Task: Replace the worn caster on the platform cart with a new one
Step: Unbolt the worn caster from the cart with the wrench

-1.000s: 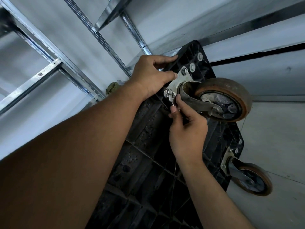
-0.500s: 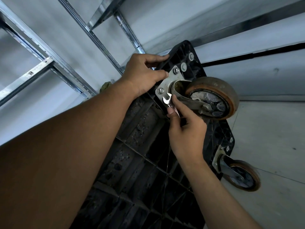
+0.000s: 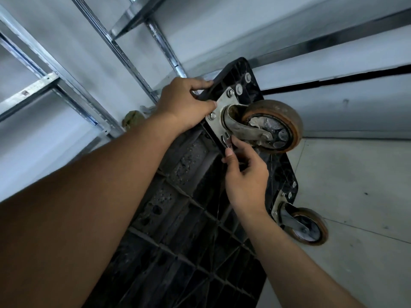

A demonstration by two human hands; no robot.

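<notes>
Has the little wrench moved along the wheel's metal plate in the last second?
Yes. The wrench slid along the mounting plate, away from the bolt beside the left hand, toward its lower corner.

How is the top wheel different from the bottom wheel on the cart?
The top caster has the right hand holding a wrench at its plate; the bottom caster is untouched. The top caster's hub looks dirty, with bits stuck in it; the bottom caster's looks cleaner. Both have orange-brown tyres and metal plates bolted to the black cart.
</notes>
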